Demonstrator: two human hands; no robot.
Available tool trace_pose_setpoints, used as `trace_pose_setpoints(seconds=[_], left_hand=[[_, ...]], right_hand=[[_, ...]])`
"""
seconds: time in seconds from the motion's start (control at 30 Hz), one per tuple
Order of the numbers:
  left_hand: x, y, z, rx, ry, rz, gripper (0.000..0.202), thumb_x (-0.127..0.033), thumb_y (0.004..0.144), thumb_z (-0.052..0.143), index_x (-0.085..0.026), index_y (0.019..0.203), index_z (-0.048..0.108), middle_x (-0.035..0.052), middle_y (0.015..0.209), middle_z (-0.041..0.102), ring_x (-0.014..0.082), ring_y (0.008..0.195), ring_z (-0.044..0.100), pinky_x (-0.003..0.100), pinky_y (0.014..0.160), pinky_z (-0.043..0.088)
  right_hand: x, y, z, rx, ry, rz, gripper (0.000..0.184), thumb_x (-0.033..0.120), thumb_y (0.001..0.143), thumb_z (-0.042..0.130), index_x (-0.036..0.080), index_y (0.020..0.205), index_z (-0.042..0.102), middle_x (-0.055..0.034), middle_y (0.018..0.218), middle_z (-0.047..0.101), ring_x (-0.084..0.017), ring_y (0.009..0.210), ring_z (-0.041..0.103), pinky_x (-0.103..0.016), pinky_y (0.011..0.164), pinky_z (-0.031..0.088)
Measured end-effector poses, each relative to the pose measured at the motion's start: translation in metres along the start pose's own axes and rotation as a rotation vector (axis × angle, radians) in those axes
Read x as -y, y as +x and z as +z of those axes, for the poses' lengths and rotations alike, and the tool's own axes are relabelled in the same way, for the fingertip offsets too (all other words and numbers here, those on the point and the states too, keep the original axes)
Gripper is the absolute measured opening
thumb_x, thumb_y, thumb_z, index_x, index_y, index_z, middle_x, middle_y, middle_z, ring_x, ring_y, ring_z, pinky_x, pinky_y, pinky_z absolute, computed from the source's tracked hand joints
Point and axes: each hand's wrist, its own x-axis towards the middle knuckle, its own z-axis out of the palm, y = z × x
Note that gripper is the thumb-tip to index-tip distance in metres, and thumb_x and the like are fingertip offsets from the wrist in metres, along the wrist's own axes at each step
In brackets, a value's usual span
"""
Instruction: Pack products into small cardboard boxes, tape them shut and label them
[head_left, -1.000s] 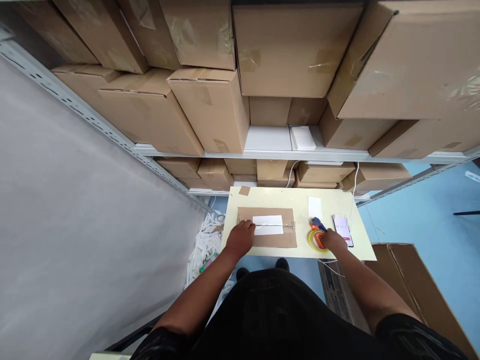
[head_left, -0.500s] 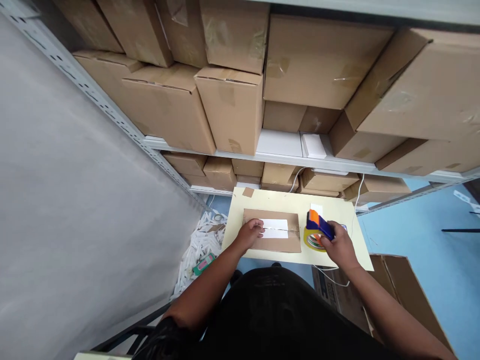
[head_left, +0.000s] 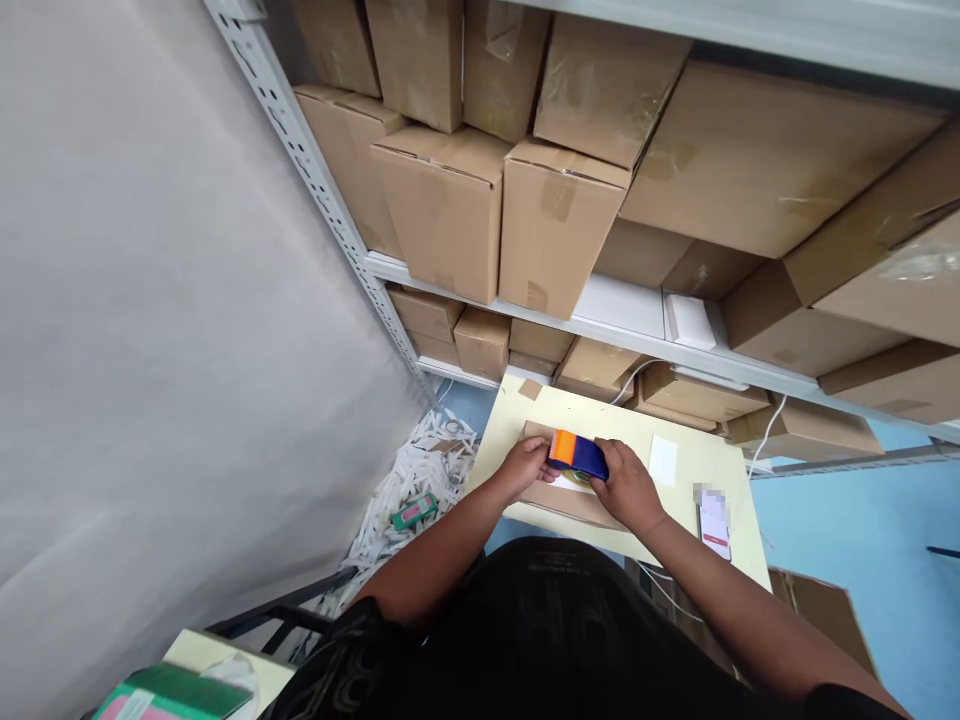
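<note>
The right hand [head_left: 628, 487] grips a blue-and-orange plastic tape dispenser [head_left: 589, 458]; the left hand [head_left: 527, 468] has an unclear hold; below both, a brown cardboard box [head_left: 564, 503].

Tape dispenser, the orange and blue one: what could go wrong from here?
The left hand is right at the tape dispenser's orange end, so fingers might get nicked or stuck. The white paper under it could wrinkle or shift. The cardboard lies near the table's front edge and might slide if pushed.

1 tape dispenser [head_left: 581, 456], 1 flat parcel [head_left: 560, 498] and 1 phone [head_left: 715, 524] show.
</note>
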Motion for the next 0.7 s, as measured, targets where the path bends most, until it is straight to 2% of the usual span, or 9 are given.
trace_pose_setpoints(seconds=[0.13, 0.23, 0.33, 0.43, 0.63, 0.7], left_hand=[[0.003, 0.003, 0.004, -0.078, -0.029, 0.043, 0.029, -0.045, 0.091, 0.057, -0.017, 0.085, 0.061, -0.0001, 0.063, 0.063, 0.0124, 0.055, 0.06, 0.025, 0.06, 0.051], [0.006, 0.008, -0.001, -0.18, 0.105, 0.121, 0.026, -0.041, 0.092, 0.053, -0.018, 0.082, 0.061, -0.0026, 0.059, 0.058, 0.0114, 0.052, 0.055, 0.023, 0.057, 0.046], [0.007, 0.011, -0.014, -0.257, 0.323, 0.209, 0.024, -0.038, 0.093, 0.054, -0.019, 0.082, 0.064, -0.0011, 0.065, 0.063, 0.0137, 0.059, 0.058, 0.024, 0.06, 0.045], [0.009, 0.01, -0.029, -0.28, 0.481, 0.259, 0.025, -0.038, 0.093, 0.053, -0.019, 0.083, 0.066, 0.0, 0.07, 0.067, 0.0158, 0.067, 0.062, 0.025, 0.065, 0.046], [0.019, 0.009, -0.043, -0.325, 0.497, 0.275, 0.027, -0.04, 0.093, 0.052, -0.019, 0.083, 0.068, -0.0006, 0.07, 0.068, 0.0153, 0.066, 0.062, 0.025, 0.063, 0.045], [0.021, 0.01, -0.054, -0.367, 0.49, 0.272, 0.025, -0.039, 0.091, 0.053, -0.019, 0.085, 0.067, -0.0011, 0.069, 0.067, 0.0148, 0.064, 0.062, 0.024, 0.061, 0.044]], right_hand=[[0.004, 0.002, 0.003, 0.007, -0.027, 0.004, 0.058, 0.017, 0.082, 0.061, 0.015, 0.138, 0.048, -0.0154, 0.12, 0.061, -0.032, 0.108, 0.057, -0.046, 0.098, 0.049], [0.008, 0.006, 0.001, 0.039, -0.075, -0.013, 0.056, 0.02, 0.083, 0.062, 0.015, 0.138, 0.049, -0.0152, 0.118, 0.061, -0.031, 0.105, 0.057, -0.044, 0.096, 0.048], [0.014, 0.012, -0.005, 0.119, -0.154, -0.047, 0.055, 0.025, 0.085, 0.064, 0.015, 0.138, 0.05, -0.014, 0.115, 0.062, -0.03, 0.102, 0.058, -0.041, 0.094, 0.046], [0.022, 0.019, -0.013, 0.203, -0.215, -0.079, 0.056, 0.028, 0.086, 0.065, 0.016, 0.138, 0.051, -0.0124, 0.114, 0.063, -0.029, 0.1, 0.058, -0.039, 0.091, 0.045], [0.029, 0.028, -0.024, 0.298, -0.259, -0.119, 0.059, 0.031, 0.086, 0.066, 0.016, 0.141, 0.051, -0.0119, 0.116, 0.061, -0.028, 0.099, 0.058, -0.037, 0.09, 0.043], [0.025, 0.027, -0.027, 0.312, -0.269, -0.109, 0.059, 0.031, 0.085, 0.065, 0.015, 0.141, 0.051, -0.0118, 0.116, 0.062, -0.028, 0.099, 0.058, -0.037, 0.09, 0.042]])
